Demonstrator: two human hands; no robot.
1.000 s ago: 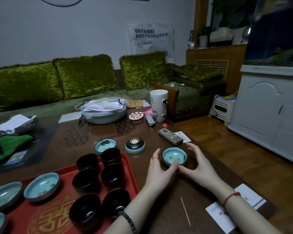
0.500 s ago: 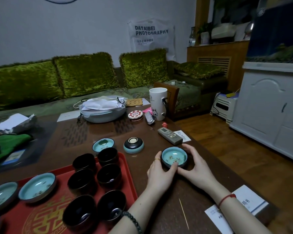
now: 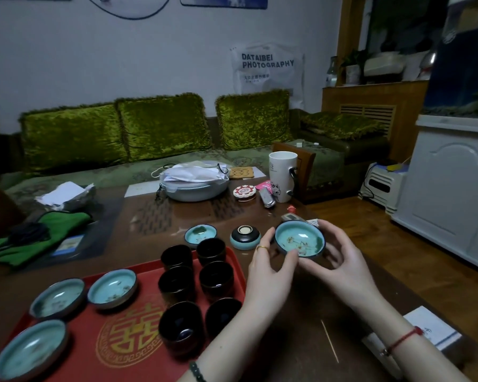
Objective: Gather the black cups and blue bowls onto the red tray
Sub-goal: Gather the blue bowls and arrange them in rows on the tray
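Both hands cupping one bowl
Left hand (image 3: pixel 269 267) and right hand (image 3: pixel 342 260) are gripping a glazed blue ceramic bowl (image 3: pixel 299 242) near the tabletop's right edge.

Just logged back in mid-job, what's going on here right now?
A person holds a blue bowl in both hands, left hand and right hand, lifted off the table beside the red tray. The tray already carries three blue bowls and six black cups. One more bowl sits on the table beyond the tray.
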